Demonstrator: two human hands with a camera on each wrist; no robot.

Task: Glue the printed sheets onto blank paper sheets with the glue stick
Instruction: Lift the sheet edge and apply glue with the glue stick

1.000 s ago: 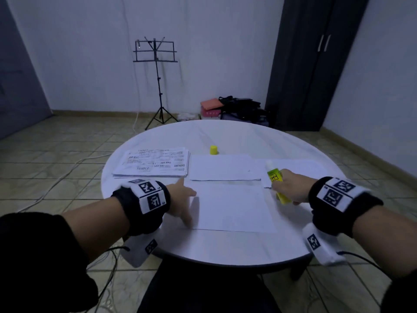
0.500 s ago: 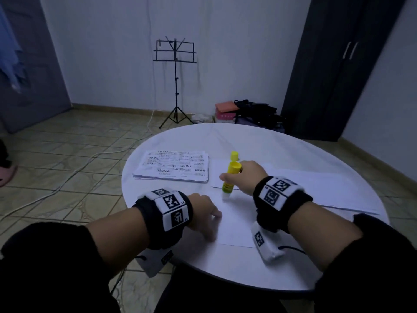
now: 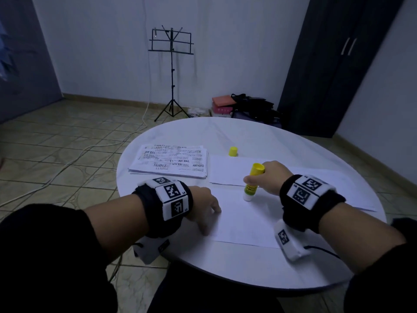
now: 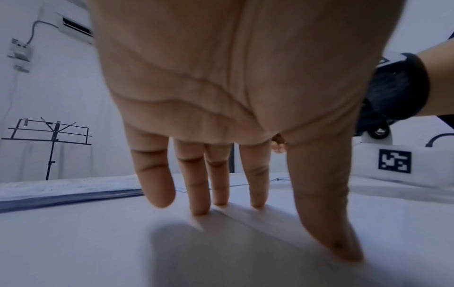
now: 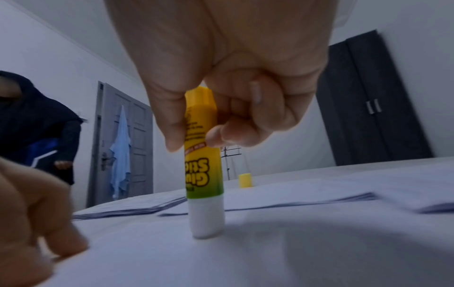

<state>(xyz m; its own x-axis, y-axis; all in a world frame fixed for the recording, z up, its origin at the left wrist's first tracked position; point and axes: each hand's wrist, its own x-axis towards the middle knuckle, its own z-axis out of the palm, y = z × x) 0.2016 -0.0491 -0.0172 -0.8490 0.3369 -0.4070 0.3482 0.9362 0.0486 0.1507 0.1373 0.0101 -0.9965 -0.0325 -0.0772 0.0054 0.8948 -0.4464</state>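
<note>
Yellow-and-green glue stick (image 3: 252, 184), gripped upright in the right hand (image 3: 269, 177), white tip on the blank white paper sheet (image 3: 246, 219), which the flat, unclenched left hand (image 3: 204, 207) steadies for gluing.

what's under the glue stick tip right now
The glue stick, held upright by the right hand, has its white end on a blank sheet. The contact spot itself is hidden, so any glue laid there cannot be seen.
</note>
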